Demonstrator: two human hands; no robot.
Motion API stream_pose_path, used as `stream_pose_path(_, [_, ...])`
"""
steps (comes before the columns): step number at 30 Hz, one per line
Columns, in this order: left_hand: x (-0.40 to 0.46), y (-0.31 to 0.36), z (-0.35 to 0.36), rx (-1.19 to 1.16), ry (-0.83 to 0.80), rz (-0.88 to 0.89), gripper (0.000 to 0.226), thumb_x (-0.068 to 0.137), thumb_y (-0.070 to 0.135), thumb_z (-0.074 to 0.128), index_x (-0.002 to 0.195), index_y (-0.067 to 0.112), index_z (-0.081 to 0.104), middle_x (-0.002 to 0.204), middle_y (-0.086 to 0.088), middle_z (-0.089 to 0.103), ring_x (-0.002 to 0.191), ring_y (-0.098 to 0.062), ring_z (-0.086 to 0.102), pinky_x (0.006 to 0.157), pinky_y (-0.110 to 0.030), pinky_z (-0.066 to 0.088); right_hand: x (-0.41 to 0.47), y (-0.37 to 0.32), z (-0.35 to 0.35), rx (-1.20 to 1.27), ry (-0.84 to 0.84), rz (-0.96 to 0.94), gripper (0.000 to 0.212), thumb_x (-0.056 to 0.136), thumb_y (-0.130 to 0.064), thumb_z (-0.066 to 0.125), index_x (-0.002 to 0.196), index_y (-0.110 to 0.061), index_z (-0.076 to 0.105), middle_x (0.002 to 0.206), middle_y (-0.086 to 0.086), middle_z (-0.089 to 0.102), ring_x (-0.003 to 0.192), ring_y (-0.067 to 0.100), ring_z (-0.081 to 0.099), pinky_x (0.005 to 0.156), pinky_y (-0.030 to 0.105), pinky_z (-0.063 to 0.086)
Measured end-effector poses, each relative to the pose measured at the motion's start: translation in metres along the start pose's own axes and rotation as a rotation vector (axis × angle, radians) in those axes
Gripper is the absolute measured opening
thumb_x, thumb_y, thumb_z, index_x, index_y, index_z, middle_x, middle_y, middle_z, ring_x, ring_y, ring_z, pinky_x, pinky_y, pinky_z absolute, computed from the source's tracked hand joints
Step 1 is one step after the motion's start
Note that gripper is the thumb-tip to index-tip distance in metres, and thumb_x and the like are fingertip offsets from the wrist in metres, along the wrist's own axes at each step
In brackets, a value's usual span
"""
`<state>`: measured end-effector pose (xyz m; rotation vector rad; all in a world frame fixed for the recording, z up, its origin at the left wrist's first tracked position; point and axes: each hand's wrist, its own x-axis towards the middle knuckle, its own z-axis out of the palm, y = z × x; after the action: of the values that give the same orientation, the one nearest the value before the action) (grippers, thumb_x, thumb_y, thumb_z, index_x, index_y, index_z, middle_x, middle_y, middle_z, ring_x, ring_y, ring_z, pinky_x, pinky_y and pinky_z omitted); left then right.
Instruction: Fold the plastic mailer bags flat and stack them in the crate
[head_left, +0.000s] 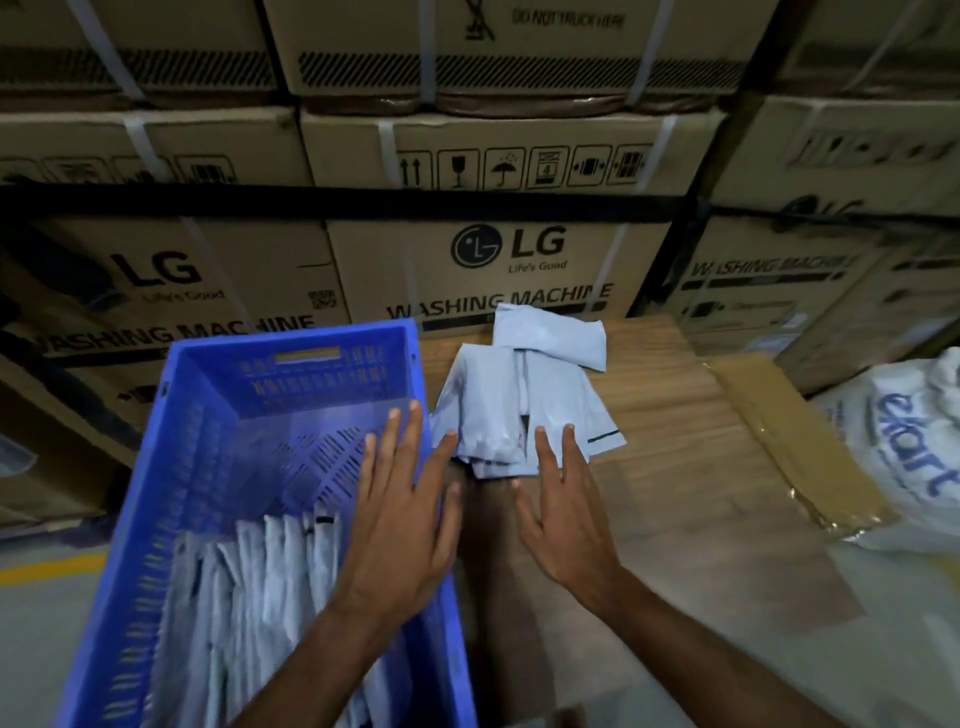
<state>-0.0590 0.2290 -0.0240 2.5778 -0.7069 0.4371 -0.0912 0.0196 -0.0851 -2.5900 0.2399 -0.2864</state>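
A rigid blue plastic crate (218, 415), rectangular with slotted, perforated walls and floor, is seen at the left. Folded mailer bags (270, 587), pale grey-blue and glossy, are stood on edge in a row at its near end; the far half of the floor is bare. A loose pile of mailer bags (519, 395), creased and partly folded, is seen on the wood-grain table (675, 493) just right of the crate's right wall. Bare table surface is seen near and right of the pile, up to a flattened cardboard sheet (789, 447) and a white printed sack (904, 447). Stacked cardboard cartons (478, 260) close off the far side.

The left hand (400, 514) is held over the crate's right rim, fingers straight and spread, nothing gripped. The right hand (561, 509) is likewise spread flat, its fingertips apparently touching the pile's near edge; contact is blurred.
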Motion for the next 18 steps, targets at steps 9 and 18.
stream_pose_path(9, [0.038,0.068,0.097,0.176,-0.123,-0.277,0.059,0.097,0.031,0.039,0.151,0.009,0.05,0.167,-0.022,0.026,0.157,-0.039,0.02,0.126,-0.05,0.013,0.083,0.076,0.029,0.098,-0.254,-0.067,0.077,0.1,-0.063,0.023,0.166,-0.024,0.015,0.173,0.015,0.007,0.156,0.036,0.024,0.123,0.048,0.031])
stream_pose_path(18, [0.0,0.083,0.138,0.343,-0.077,-0.375,0.068,0.094,0.015,0.059,0.155,-0.006,0.035,0.166,-0.027,0.024,0.156,-0.04,0.022,0.123,-0.054,0.029,0.156,0.05,0.09,0.091,-0.348,-0.109,0.087,0.091,-0.067,0.024,0.164,-0.019,0.029,0.17,0.027,0.008,0.156,0.041,0.023,0.121,0.052,0.034])
